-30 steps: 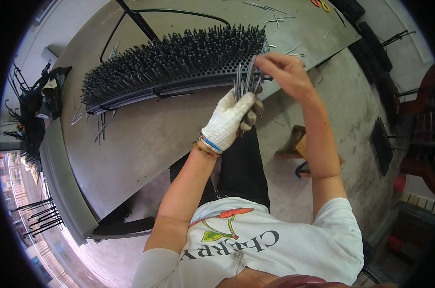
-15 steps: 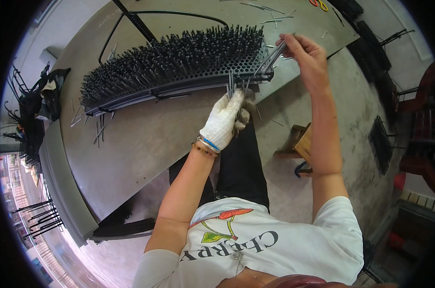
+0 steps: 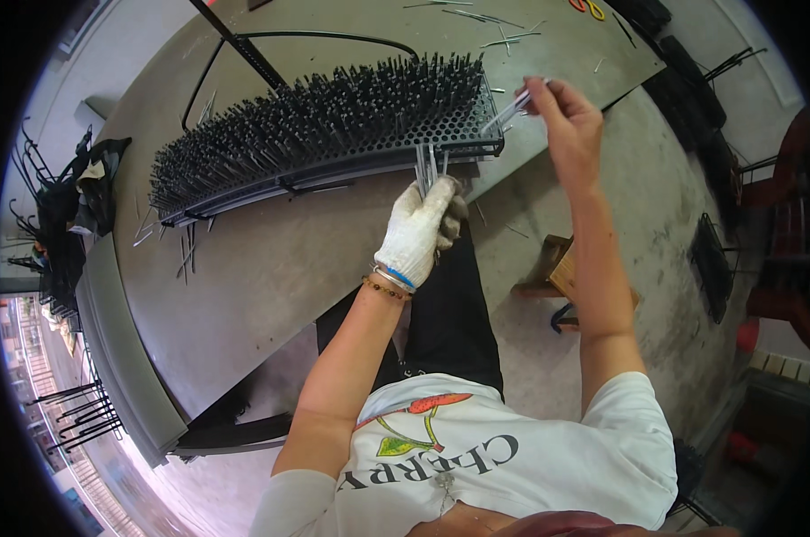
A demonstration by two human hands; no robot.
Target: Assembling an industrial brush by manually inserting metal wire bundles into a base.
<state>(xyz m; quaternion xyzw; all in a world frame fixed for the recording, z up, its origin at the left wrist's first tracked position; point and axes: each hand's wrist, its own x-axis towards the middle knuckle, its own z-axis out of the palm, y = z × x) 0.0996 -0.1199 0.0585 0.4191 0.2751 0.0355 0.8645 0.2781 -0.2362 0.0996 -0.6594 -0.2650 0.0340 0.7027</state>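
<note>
My left hand, in a white knit glove, is closed round a bundle of thin silvery metal rods whose ends stick up past the fingers. It sits just in front of the right part of a long black perforated rack. Dense rows of dark thin rods stand upright in most of the rack's holes. My bare right hand pinches a few more thin metal rods, which slant down toward the rack's right end. Whether their lower tips touch the rack, I cannot tell.
The rack stands on a grey table with loose rods scattered at its far side. Orange and yellow-handled scissors lie at the far right. A wooden stool stands on the floor right of my legs. Black wire racks are at the left.
My right hand has shifted slightly down and left, its rods now drawn apart from those in my left hand. The left hand has dropped a little and keeps its bundle.
</note>
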